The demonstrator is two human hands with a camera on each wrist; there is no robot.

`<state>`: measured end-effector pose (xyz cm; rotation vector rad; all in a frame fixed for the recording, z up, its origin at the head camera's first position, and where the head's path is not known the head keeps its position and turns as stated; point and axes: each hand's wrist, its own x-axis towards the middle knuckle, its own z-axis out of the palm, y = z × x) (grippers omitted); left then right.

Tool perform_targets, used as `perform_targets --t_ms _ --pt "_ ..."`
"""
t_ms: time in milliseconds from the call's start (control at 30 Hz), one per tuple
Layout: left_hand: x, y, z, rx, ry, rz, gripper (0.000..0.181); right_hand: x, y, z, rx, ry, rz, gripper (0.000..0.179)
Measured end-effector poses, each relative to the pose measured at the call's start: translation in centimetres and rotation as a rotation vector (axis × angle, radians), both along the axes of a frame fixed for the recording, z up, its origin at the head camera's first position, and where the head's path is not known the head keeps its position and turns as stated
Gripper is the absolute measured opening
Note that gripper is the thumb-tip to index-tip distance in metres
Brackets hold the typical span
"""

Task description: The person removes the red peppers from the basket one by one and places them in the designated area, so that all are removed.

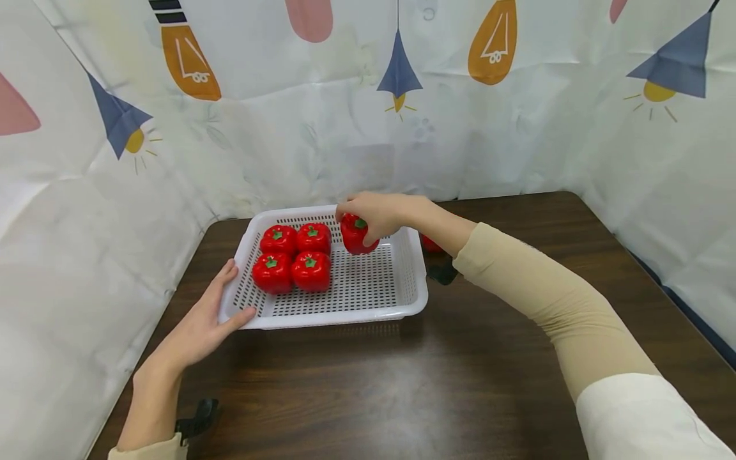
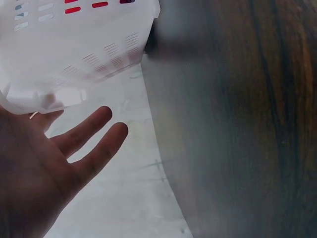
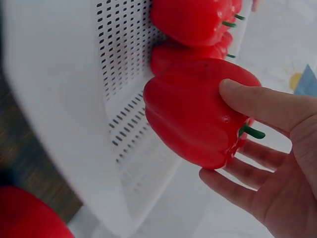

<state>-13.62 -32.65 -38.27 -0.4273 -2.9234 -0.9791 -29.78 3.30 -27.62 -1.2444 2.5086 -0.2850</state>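
A white perforated basket (image 1: 368, 313) stands on the table with several red bell peppers (image 1: 273, 273) grouped in its left half. My right hand (image 1: 376, 214) holds another red bell pepper (image 3: 198, 111) over the right part of the basket, thumb on one side and fingers on the other; its green stem points toward the palm in the right wrist view. My left hand (image 1: 201, 329) rests at the basket's left end, thumb along the near rim. In the left wrist view its fingers (image 2: 96, 153) are spread and fairly straight beside the basket wall.
One more red pepper (image 1: 430, 243) lies on the table right of the basket, partly hidden behind my right forearm. The dark wooden table (image 1: 368, 390) extends in front and to the right. A patterned white curtain (image 1: 345, 147) hangs behind and along the sides.
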Motion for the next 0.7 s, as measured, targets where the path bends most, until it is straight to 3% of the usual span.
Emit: perform_targets --t_ms 467,700 --pt "0.0 0.0 0.1 -0.008 0.003 0.008 0.097 1.4 4.4 2.4 -0.079 0.061 -0.024 0.067" --pt "0.0 0.0 0.1 -0.014 0.001 0.016 0.098 1.9 6.8 2.9 -0.118 0.080 -0.054 0.068"
